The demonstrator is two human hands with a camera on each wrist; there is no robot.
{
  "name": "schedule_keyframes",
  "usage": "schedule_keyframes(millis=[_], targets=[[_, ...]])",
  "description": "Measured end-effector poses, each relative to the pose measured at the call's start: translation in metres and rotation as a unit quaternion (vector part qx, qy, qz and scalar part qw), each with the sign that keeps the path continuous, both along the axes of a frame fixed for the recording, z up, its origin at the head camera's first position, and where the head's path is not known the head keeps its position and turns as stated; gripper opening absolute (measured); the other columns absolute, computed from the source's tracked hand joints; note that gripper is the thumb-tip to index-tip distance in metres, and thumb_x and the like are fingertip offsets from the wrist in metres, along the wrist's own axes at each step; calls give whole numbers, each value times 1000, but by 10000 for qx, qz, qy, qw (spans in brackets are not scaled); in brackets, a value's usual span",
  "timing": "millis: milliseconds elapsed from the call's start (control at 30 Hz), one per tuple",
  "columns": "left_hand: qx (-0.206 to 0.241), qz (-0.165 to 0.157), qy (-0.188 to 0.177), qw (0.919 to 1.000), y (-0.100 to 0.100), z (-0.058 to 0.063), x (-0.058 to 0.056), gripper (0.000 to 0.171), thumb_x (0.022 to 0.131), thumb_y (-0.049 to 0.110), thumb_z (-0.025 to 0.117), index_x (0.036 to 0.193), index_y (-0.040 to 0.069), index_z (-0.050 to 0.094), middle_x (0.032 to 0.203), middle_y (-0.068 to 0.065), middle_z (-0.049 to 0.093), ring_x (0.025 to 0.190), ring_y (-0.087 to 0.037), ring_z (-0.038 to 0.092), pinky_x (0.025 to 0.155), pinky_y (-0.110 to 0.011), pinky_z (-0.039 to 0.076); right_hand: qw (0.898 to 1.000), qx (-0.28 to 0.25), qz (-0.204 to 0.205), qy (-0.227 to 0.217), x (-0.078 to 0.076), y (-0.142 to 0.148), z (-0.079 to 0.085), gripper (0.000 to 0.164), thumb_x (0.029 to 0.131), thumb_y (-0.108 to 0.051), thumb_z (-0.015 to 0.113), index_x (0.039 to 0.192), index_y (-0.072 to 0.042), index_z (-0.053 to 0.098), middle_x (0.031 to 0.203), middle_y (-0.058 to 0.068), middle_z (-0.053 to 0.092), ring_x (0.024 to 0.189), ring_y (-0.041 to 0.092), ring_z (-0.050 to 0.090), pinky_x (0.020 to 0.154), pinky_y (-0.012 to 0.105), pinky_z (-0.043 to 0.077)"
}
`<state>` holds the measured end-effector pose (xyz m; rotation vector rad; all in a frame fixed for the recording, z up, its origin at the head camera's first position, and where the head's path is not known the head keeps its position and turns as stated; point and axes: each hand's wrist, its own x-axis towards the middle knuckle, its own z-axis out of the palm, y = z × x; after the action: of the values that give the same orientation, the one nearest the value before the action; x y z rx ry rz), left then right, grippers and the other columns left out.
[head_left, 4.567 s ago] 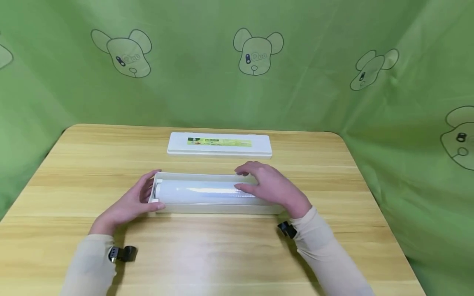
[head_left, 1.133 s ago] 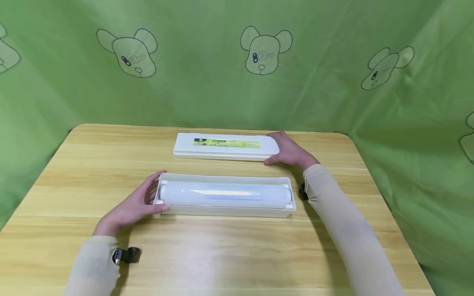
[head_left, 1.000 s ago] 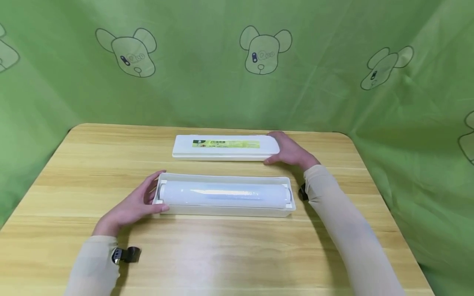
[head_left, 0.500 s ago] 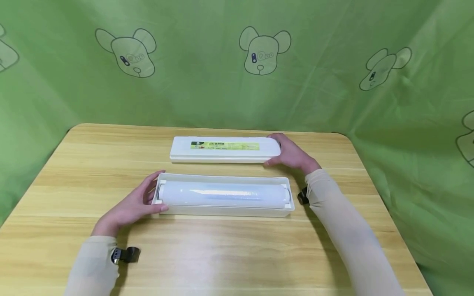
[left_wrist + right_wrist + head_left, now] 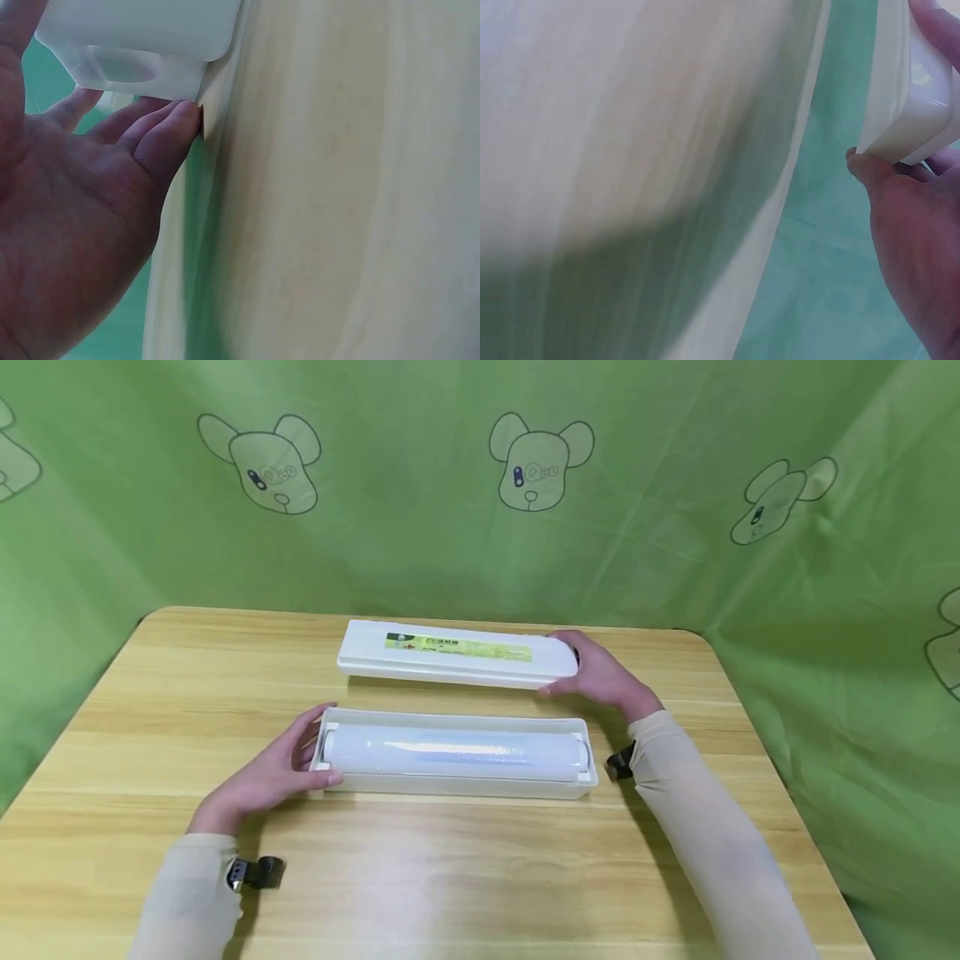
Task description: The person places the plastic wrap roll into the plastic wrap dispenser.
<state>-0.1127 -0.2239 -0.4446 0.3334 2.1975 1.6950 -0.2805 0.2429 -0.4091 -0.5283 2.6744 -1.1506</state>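
A long white box (image 5: 465, 787) lies lidless on the table, with a roll of plastic wrap (image 5: 450, 752) inside it. My left hand (image 5: 273, 772) grips the box's left end, thumb on the front wall and fingers behind; the left wrist view shows the fingers against the box end (image 5: 135, 67). Behind the box, my right hand (image 5: 600, 672) holds the white lid (image 5: 450, 668) by its right end. The lid carries a green and yellow label and is lifted off the table, its left end higher. In the right wrist view, my thumb and fingers clasp the lid's end (image 5: 915, 120).
The wooden table (image 5: 420, 877) has rounded far corners. A green cloth (image 5: 405, 527) with printed bear heads hangs behind it and along both sides. Each wrist wears a small black camera, such as the left one (image 5: 255, 872).
My right hand left the wrap roll earlier and took hold of the lid's right end. Since then the lid has risen off the table and tilted. My left hand stays on the box.
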Motion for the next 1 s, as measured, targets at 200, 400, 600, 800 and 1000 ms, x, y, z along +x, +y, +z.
schedule_keyframes(millis=[200,400,600,800,1000], targets=[[16,-16,-2,10000,0,2,0,102,84,17,79,158,16,9,158,-20,22,141,-39,27,108,-38,33,10000,31,-48,22,8,3,9,93,67,-19,93,143,-4,42,136,13,46,116,29,47,104,46,37],[-142,7,120,9998,1,1,0,101,84,18,79,158,14,10,158,-21,20,143,-38,24,110,-40,30,9999,-32,-129,-56,11,7,13,92,67,-21,93,143,-8,42,134,10,46,112,27,49,99,44,39],[-40,14,102,9999,2,1,-1,102,84,18,80,158,14,10,158,-21,21,142,-38,26,109,-39,33,9998,-139,-131,-90,15,11,16,93,67,-20,93,144,-9,42,130,8,49,108,26,51,95,41,42],[9,35,50,10000,2,1,-1,102,84,17,79,158,14,9,158,-22,22,140,-38,31,106,-36,38,9999,-94,-59,-61,18,15,21,96,66,-26,94,144,-8,41,130,8,49,108,25,51,96,41,41],[38,43,13,10000,1,1,0,103,84,17,79,158,13,9,158,-22,22,139,-39,31,106,-35,39,9998,-156,72,-121,23,10,27,95,66,-25,94,144,-10,41,130,8,49,109,25,51,97,42,41]])
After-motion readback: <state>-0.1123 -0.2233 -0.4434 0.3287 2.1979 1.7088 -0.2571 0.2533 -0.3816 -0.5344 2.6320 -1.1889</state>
